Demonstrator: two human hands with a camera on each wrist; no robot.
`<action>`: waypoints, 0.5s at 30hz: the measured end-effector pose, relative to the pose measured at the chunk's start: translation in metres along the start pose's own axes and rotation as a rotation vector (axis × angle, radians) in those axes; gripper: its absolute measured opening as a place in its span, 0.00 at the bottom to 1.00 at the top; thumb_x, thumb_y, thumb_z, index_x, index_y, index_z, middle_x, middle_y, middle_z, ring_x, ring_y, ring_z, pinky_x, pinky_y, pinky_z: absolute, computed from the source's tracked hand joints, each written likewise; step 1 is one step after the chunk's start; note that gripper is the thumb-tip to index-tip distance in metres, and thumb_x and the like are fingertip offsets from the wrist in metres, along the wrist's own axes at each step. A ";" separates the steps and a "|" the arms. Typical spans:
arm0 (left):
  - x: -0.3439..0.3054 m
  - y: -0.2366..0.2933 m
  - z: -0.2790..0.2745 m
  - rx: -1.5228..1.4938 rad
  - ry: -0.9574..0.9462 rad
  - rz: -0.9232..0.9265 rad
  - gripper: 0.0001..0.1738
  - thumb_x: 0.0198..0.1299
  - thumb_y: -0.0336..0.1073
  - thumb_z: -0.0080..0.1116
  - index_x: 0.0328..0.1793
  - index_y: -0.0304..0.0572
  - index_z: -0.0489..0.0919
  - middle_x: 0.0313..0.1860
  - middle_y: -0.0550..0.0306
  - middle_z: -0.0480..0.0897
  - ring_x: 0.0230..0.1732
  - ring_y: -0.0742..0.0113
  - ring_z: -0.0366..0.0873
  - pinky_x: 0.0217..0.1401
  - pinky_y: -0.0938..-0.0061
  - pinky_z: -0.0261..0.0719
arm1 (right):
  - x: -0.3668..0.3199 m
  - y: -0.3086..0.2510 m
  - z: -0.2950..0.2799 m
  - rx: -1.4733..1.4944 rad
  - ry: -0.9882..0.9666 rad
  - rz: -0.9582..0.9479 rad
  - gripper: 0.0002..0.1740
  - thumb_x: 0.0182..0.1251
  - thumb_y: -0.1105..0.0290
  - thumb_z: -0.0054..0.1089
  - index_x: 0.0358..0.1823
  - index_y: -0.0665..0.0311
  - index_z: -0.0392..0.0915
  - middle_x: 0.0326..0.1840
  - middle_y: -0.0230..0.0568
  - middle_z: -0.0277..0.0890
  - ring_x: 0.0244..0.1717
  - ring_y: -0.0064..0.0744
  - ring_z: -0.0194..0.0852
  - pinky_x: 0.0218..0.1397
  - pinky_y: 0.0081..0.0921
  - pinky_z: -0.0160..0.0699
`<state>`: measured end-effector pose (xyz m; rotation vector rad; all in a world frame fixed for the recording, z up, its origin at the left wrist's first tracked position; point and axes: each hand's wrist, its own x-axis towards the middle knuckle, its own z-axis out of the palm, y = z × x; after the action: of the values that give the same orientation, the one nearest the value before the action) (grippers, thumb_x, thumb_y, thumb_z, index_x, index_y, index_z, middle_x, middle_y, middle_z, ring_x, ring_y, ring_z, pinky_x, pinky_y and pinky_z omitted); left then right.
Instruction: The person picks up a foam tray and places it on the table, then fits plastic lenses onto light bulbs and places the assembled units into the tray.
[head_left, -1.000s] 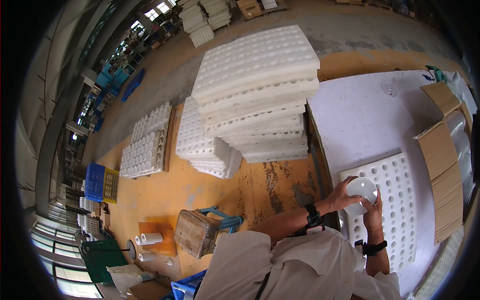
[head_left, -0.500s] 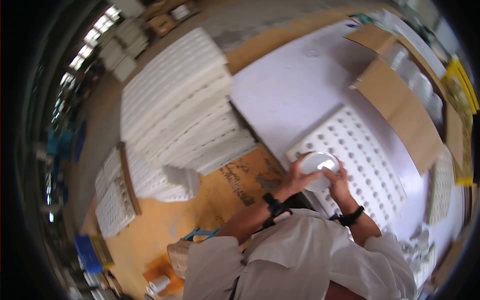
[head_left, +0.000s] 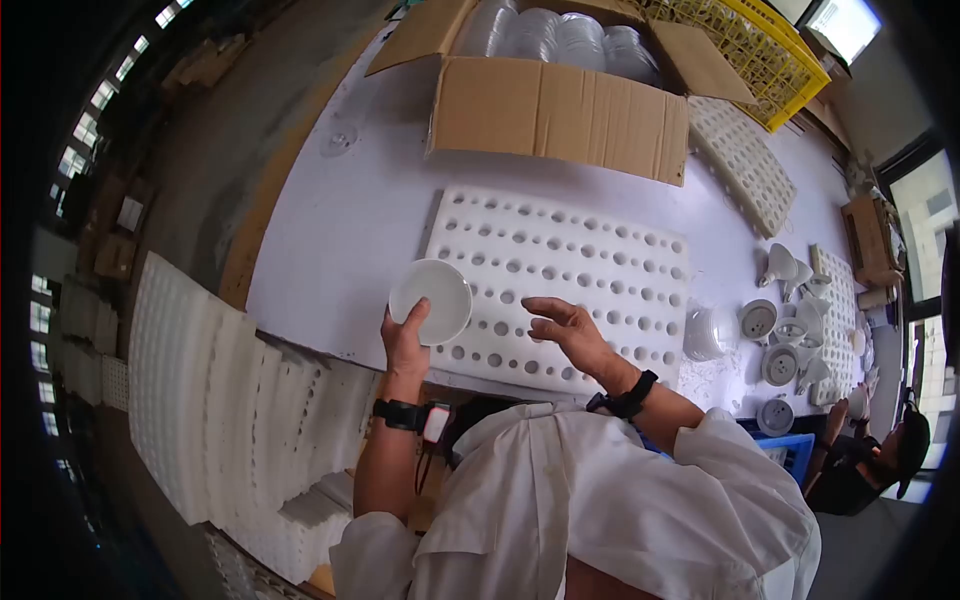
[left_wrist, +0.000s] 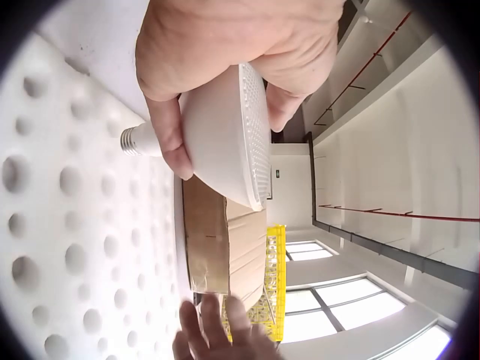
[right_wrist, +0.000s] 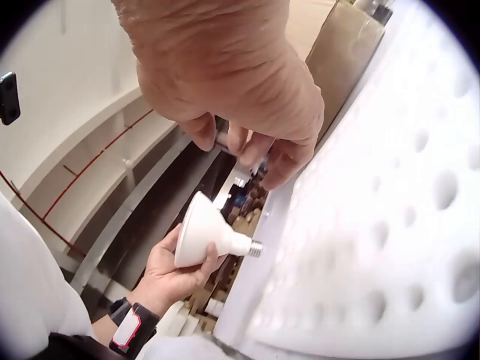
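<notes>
A white cone-shaped bulb [head_left: 432, 300] with a round dotted face and a screw base is held in my left hand [head_left: 405, 340], thumb over its face. In the left wrist view the bulb [left_wrist: 221, 139] points its screw base toward the holed foam tray. My right hand [head_left: 575, 335] hovers over the white foam tray [head_left: 600, 262], fingers loosely bent and apart, holding nothing. From the right wrist view, the right hand [right_wrist: 232, 90] is above the tray, and the left hand [right_wrist: 169, 277] grips the bulb beyond it.
A cardboard box [head_left: 560, 115] of clear covers stands behind the tray, beside a yellow crate [head_left: 760, 60]. Loose bulb parts [head_left: 780, 363] and another tray [head_left: 838, 310] lie at the right, near a seated person [head_left: 870, 455]. Foam stacks [head_left: 240, 400] stand at the left.
The head view has swung right toward the table. My right hand has let go of the bulb and moved away to the right; my left hand keeps hold of it.
</notes>
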<state>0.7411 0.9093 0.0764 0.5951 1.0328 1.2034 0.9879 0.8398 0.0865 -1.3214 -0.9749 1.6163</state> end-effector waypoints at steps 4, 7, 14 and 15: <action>0.078 0.012 -0.001 -0.118 -0.098 -0.097 0.29 0.55 0.31 0.62 0.63 0.39 0.66 0.56 0.53 0.73 0.55 0.58 0.74 0.56 0.60 0.77 | -0.038 0.014 -0.048 0.186 0.355 -0.029 0.13 0.69 0.70 0.50 0.51 0.68 0.74 0.35 0.35 0.78 0.40 0.25 0.78 0.45 0.24 0.78; 0.127 0.001 0.013 -0.064 -0.114 -0.053 0.30 0.57 0.40 0.63 0.62 0.35 0.66 0.53 0.49 0.75 0.52 0.50 0.76 0.48 0.52 0.82 | -0.073 0.032 -0.069 0.184 0.445 -0.104 0.14 0.70 0.70 0.48 0.52 0.67 0.74 0.29 0.33 0.78 0.36 0.24 0.78 0.40 0.22 0.78; 0.174 -0.009 0.036 0.113 -0.085 -0.066 0.33 0.56 0.41 0.64 0.64 0.35 0.64 0.56 0.46 0.72 0.55 0.50 0.73 0.50 0.56 0.82 | -0.146 0.039 -0.080 0.281 0.863 -0.074 0.15 0.68 0.70 0.49 0.54 0.66 0.73 0.33 0.34 0.78 0.37 0.22 0.78 0.41 0.20 0.78; 0.175 -0.006 0.036 0.144 -0.102 -0.086 0.34 0.55 0.41 0.64 0.64 0.35 0.64 0.56 0.46 0.72 0.55 0.50 0.73 0.49 0.56 0.82 | -0.154 0.043 -0.085 0.246 0.888 -0.069 0.16 0.68 0.70 0.49 0.54 0.67 0.73 0.35 0.35 0.78 0.39 0.22 0.77 0.41 0.21 0.78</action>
<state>0.7782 1.0782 0.0305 0.7099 1.0540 1.0188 1.0848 0.6875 0.0892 -1.5735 -0.2616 0.8800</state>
